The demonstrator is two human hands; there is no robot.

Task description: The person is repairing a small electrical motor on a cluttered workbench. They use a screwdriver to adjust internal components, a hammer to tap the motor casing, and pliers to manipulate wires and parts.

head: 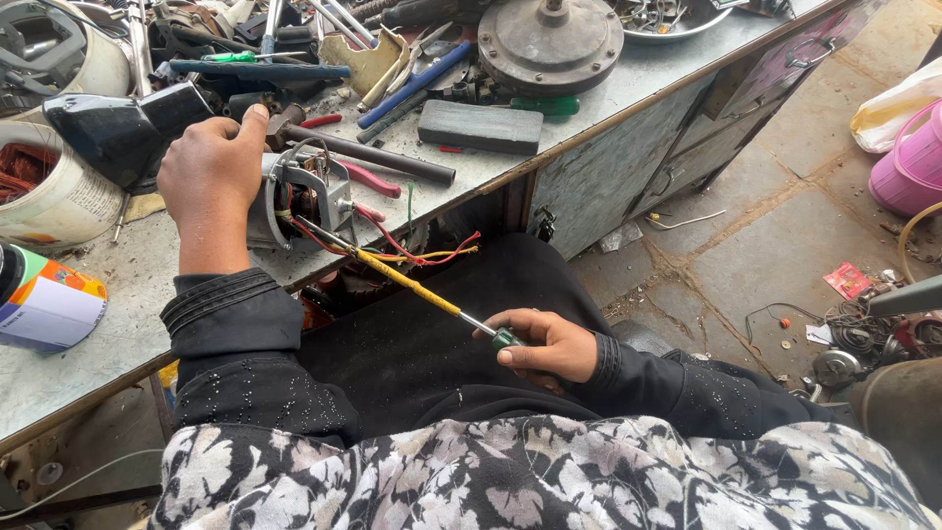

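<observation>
Left hand [211, 172] clamps small motor [299, 201] at the desk's [628, 83] near edge, steadying it; right hand [549, 344] grasps screwdriver [412, 285], tip inside.

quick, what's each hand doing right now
Left hand: closed on the small motor at the bench edge.
Right hand: closed on the screwdriver, its tip in the motor.

Cluttered bench [88, 344], paved floor at right

Dark rectangular block [481, 127] centre top; round metal housing [549, 41] above it; spray can [44, 299] far left; pink bucket [913, 157] right edge.
</observation>
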